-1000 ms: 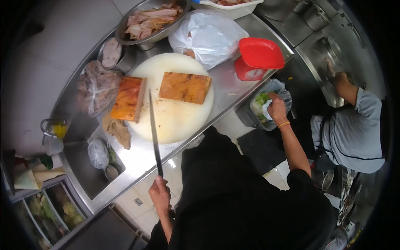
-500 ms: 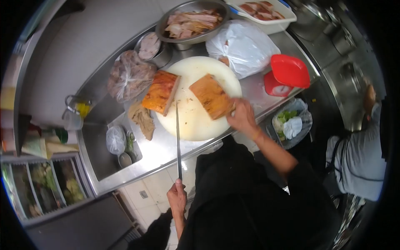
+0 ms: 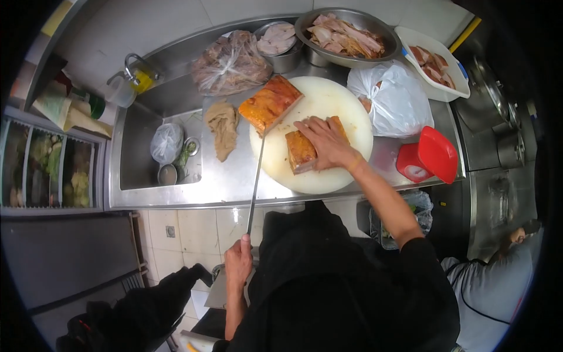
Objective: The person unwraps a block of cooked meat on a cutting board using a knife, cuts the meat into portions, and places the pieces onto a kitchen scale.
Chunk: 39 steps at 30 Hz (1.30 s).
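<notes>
My right hand point(image 3: 324, 141) lies over a slab of roast pork point(image 3: 301, 154) with browned, crisp-looking skin, fingers spread across its top and gripping it. The slab rests on a round white cutting board point(image 3: 346, 173). A second, larger slab of roast pork point(image 3: 271, 104) sits at the board's upper left edge. Low at the left, my left hand point(image 3: 238, 261) is closed around the handle of a long knife point(image 3: 256, 185). Its blade points up and away, seen nearly edge-on, with the tip by the larger slab's lower corner.
Left of the board are a brown cloth point(image 3: 223, 130), a bag of meat point(image 3: 231, 64) and a sink point(image 3: 138, 167). Behind stand a steel bowl of sliced meat point(image 3: 346, 36) and a white tub point(image 3: 457, 85). A white bag point(image 3: 393, 102) and red scale point(image 3: 425, 157) sit right; a person point(image 3: 498, 287) is nearby.
My right hand has moved from the smaller slab's right edge onto its top, and that slab has turned on the board. My view has rotated; the knife stays in my left hand.
</notes>
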Available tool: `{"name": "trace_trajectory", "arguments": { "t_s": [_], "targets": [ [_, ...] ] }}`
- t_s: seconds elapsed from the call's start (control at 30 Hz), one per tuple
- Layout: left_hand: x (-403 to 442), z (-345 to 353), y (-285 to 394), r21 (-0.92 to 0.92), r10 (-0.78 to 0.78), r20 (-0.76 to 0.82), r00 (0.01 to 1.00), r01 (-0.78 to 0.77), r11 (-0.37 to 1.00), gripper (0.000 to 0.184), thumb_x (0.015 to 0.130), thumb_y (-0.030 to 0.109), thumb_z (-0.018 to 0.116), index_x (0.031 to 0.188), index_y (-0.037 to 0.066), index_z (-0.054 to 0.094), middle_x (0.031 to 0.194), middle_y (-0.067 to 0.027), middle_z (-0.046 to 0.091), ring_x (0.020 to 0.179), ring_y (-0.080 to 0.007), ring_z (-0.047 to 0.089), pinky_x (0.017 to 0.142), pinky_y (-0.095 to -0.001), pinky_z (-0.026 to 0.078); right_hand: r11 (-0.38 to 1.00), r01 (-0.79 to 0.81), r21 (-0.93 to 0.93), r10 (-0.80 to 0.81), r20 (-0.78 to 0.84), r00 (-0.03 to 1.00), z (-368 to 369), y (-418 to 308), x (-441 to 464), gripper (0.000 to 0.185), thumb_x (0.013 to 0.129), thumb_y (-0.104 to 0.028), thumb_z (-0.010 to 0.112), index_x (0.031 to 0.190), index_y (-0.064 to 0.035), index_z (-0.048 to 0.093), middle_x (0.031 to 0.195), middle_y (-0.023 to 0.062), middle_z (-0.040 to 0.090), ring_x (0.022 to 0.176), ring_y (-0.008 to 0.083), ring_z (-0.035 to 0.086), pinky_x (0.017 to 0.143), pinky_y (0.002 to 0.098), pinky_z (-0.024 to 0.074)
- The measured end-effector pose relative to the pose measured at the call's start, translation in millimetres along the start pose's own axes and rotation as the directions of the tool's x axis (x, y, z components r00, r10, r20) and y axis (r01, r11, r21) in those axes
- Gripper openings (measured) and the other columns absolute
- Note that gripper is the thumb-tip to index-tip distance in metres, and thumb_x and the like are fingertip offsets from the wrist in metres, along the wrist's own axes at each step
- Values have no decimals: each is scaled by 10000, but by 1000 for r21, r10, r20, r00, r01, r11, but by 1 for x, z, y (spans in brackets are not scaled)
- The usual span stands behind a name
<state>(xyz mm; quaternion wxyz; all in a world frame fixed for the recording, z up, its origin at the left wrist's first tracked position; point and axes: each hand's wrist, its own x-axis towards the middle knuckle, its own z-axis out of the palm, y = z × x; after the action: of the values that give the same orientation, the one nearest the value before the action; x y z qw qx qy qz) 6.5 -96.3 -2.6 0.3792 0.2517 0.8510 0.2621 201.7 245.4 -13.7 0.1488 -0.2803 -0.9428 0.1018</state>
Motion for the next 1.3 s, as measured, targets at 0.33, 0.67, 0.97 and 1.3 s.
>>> {"name": "trace_trajectory", "arguments": {
  "t_s": [0.33,0.67,0.97,1.3],
  "targets": [
    [-8,16,15,9,51,-30,998,-51,999,687,1035,551,450,823,-73,645,621,-173,545,616,-263,541,630,-409,450,974,-212,-78,215,31,976,-6,7,13,831,502,-271,821,1235,3,541,1119,149,556,1131,319,517,981,453,345],
    [-2,18,36,46,32,76,997,-35,998,684,1044,547,425,864,-81,630,782,-345,602,809,-542,592,729,-541,463,912,-401,-92,374,-217,902,-19,-79,-34,805,566,-262,913,1254,-71,541,1229,126,519,1171,319,474,970,477,326],
    [-8,1,71,64,41,161,986,-51,997,673,1057,528,406,852,-74,627,807,-348,619,854,-565,583,748,-556,462,953,-297,66,301,-59,952,-17,-68,-18,528,583,-139,802,1074,-60,624,1038,111,613,1011,303,568,843,412,404],
    [-25,-15,102,162,123,151,981,-147,976,541,1066,419,461,839,-42,628,785,-363,609,817,-587,572,720,-618,445,922,-376,95,384,-99,918,-15,-59,-7,507,609,-135,797,1076,-33,628,1028,121,623,1003,316,577,855,424,422]
  ]
}}
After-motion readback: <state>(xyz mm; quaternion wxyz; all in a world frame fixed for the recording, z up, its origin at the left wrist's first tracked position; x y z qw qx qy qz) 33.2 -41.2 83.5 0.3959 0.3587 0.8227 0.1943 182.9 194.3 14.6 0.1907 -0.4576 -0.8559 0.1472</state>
